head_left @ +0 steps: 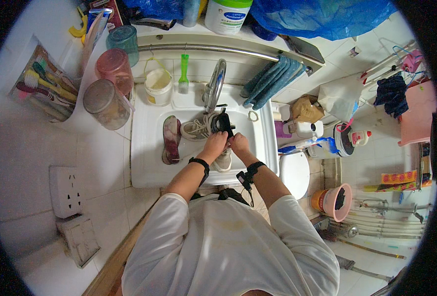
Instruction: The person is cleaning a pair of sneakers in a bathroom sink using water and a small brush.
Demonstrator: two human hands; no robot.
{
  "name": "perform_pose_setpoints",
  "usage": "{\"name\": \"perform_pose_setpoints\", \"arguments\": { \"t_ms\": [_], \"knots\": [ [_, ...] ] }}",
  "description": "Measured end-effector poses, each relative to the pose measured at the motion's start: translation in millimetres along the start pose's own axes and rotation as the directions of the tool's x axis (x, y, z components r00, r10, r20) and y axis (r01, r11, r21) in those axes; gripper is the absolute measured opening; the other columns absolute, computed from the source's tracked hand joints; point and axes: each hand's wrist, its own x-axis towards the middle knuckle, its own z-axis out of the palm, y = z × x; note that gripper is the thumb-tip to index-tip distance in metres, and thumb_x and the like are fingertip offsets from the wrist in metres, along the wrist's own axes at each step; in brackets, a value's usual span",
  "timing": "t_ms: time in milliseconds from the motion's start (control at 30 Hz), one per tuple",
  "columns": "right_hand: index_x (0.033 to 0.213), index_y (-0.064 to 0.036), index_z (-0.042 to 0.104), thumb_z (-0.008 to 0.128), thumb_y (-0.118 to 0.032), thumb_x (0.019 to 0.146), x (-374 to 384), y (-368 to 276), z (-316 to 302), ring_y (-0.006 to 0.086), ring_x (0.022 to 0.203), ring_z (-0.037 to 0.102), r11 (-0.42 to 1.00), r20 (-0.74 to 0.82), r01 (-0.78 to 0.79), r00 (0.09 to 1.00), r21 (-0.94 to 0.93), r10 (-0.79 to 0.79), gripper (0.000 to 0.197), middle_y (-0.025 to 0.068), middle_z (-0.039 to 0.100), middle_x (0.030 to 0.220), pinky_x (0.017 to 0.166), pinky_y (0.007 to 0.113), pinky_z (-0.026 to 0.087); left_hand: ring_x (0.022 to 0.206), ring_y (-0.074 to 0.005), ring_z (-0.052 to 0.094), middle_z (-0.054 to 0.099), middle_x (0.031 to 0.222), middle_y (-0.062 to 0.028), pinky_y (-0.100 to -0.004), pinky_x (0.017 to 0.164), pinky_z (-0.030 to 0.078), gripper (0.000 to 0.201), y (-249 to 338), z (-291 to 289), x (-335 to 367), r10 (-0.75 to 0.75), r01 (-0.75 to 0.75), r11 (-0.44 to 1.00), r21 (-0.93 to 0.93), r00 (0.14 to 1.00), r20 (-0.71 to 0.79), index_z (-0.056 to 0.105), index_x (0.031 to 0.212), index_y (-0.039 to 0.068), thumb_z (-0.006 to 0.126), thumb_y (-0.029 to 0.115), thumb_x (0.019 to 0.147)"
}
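Note:
Over the white sink (144, 163), my left hand (215, 143) and my right hand (238, 143) meet side by side and both grip a dark insole or brush-like black piece (222, 122) held above a pale sneaker (196, 129). A second pale shoe (223, 161) lies partly hidden under my wrists. A worn pink insole (171, 139) rests flat in the basin to the left of my hands. The chrome tap (214, 88) curves over the basin just beyond the shoes.
A small white bucket (157, 87) and green brush (183, 75) stand at the sink's back. Plastic cups (106, 103) and toothbrushes (45, 89) hang left. A blue towel (270, 81) drapes a rail. Bottles (307, 130), a toilet (294, 173) and a pink bucket (337, 202) sit right.

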Motion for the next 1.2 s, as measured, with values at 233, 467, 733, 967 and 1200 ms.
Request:
{"name": "perform_pose_setpoints", "arguments": {
  "t_ms": [233, 467, 733, 967, 1200],
  "knots": [
    [0.089, 0.0022, 0.059, 0.051, -0.017, 0.087, 6.4, 23.0, 4.2, 0.0175, 0.076, 0.065, 0.901, 0.229, -0.160, 0.971, 0.403, 0.070, 0.020, 0.0120, 0.064, 0.074, 0.062, 0.031, 0.053, 0.079, -0.0321, 0.058, 0.055, 0.083, -0.0155, -0.0416, 0.067, 0.047, 0.013, -6.8, 11.5, -0.5, 0.037, -0.038, 0.999, -0.029, 0.999, -0.011, 0.054, 0.087, 0.005, 0.055, 0.009, 0.075],
    [0.085, -0.0001, 0.059, 0.067, -0.021, 0.074, -11.8, 10.3, 8.6, 0.0262, 0.075, 0.064, 0.985, 0.112, 0.012, 0.993, 0.175, -0.032, 0.024, 0.0132, 0.065, 0.078, 0.065, 0.036, 0.050, 0.077, -0.0317, 0.057, 0.053, 0.081, -0.0123, -0.0421, 0.067, 0.046, 0.008, -6.7, 4.5, -1.4, 0.085, -0.089, 0.992, -0.085, 0.995, -0.044, 0.059, 0.080, 0.010, 0.055, 0.006, 0.073],
    [0.082, -0.0016, 0.060, 0.071, -0.026, 0.070, -17.1, 5.8, 9.1, 0.0352, 0.077, 0.060, 0.990, -0.052, -0.081, 0.995, 0.116, 0.088, 0.030, 0.0169, 0.063, 0.078, 0.067, 0.040, 0.047, 0.081, -0.0323, 0.056, 0.053, 0.082, -0.0137, -0.0427, 0.070, 0.046, 0.013, -12.8, 3.8, 3.2, 0.132, -0.133, 0.980, -0.149, 0.991, -0.016, 0.064, 0.082, 0.009, 0.055, 0.005, 0.072],
    [0.080, -0.0015, 0.057, 0.069, -0.024, 0.071, -18.9, 2.8, 2.4, 0.0329, 0.076, 0.060, 0.985, 0.011, -0.045, 0.999, 0.165, 0.044, 0.027, 0.0166, 0.062, 0.079, 0.067, 0.042, 0.047, 0.081, -0.0339, 0.056, 0.054, 0.088, -0.0156, -0.0411, 0.070, 0.045, 0.018, -24.0, 4.2, -1.8, 0.061, -0.064, 0.943, -0.326, 0.998, -0.019, 0.066, 0.089, 0.012, 0.056, 0.004, 0.077],
    [0.087, -0.0112, 0.058, 0.065, -0.024, 0.073, -38.6, -23.6, -24.5, 0.0321, 0.074, 0.058, 0.971, -0.090, 0.240, 0.966, -0.022, -0.241, 0.020, 0.0105, 0.058, 0.085, 0.064, 0.042, 0.048, 0.080, -0.0311, 0.057, 0.057, 0.092, -0.0145, -0.0399, 0.067, 0.046, 0.021, -33.7, -41.8, -40.2, -0.287, 0.232, 0.902, -0.365, 0.953, -0.101, 0.057, 0.102, 0.009, 0.053, 0.008, 0.082]
  ]
}}
